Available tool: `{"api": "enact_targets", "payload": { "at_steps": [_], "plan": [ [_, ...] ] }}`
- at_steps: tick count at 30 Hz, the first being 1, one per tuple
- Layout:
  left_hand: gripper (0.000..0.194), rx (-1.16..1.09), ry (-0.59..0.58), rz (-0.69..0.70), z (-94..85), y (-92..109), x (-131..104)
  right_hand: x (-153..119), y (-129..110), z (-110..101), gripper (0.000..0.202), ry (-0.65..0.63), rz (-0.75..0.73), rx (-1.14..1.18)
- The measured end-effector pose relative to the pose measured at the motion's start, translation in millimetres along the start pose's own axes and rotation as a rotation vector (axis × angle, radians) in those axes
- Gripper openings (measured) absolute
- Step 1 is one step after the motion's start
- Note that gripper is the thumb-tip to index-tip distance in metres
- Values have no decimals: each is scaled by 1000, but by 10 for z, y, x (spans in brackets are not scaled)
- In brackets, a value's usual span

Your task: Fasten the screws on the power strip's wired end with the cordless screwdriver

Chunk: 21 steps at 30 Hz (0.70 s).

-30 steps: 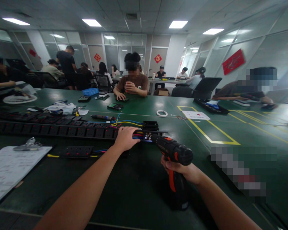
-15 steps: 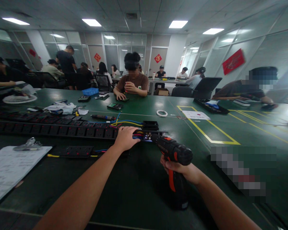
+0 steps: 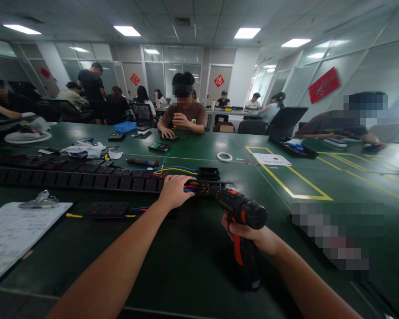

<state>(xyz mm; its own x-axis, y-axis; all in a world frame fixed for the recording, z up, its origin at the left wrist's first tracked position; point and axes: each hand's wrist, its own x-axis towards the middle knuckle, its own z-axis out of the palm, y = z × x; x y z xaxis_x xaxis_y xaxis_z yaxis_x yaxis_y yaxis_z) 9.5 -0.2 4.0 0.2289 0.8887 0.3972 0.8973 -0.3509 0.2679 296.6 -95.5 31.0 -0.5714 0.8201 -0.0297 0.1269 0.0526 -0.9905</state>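
Observation:
A long black power strip (image 3: 119, 182) with a row of sockets lies across the green table. My left hand (image 3: 176, 191) is closed round its right part, beside red, blue and yellow wires. My right hand (image 3: 241, 230) grips a black and orange power drill (image 3: 241, 207), which points left. The drill's front end is at the wired end section (image 3: 204, 189) of the strip; the exact contact is too small to tell. Blue and yellow wires (image 3: 177, 169) run behind to a black end piece (image 3: 209, 172).
At the left are a clipboard (image 3: 20, 230) and a short socket strip (image 3: 109, 209). A screwdriver-like tool (image 3: 142, 163) and a white ring (image 3: 224, 157) lie farther back. A person (image 3: 182, 110) sits across the table (image 3: 186, 283); another leans in at the right.
The bright light on the wired end section is gone. Both my hands and the drill are almost where they were.

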Motion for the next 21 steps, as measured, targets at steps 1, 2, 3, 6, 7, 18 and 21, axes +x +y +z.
{"api": "enact_targets", "payload": {
  "at_steps": [1, 2, 3, 6, 7, 18, 21],
  "plan": [
    [55, 0, 0, 0, 3, -2, 1, 0, -3, 2, 46, -2, -2, 0],
    [55, 0, 0, -1, 7, -5, 2, 1, -6, 4, 47, -6, -2, -2],
    [55, 1, -2, -2, 10, -8, 2, 2, -7, 5, 47, -8, -3, -3],
    [55, 5, -6, -4, 15, -15, 4, 4, -6, 3, 46, -8, -14, -6],
    [56, 6, -7, -4, 14, -16, 5, 5, -2, 1, 45, -8, -18, -6],
    [55, 1, 3, 1, 23, -21, 1, 17, 61, -14, 48, 6, 0, 32],
    [56, -7, -1, -3, 37, -33, 3, 13, 45, -16, 47, -3, -4, 17]
  ]
}}
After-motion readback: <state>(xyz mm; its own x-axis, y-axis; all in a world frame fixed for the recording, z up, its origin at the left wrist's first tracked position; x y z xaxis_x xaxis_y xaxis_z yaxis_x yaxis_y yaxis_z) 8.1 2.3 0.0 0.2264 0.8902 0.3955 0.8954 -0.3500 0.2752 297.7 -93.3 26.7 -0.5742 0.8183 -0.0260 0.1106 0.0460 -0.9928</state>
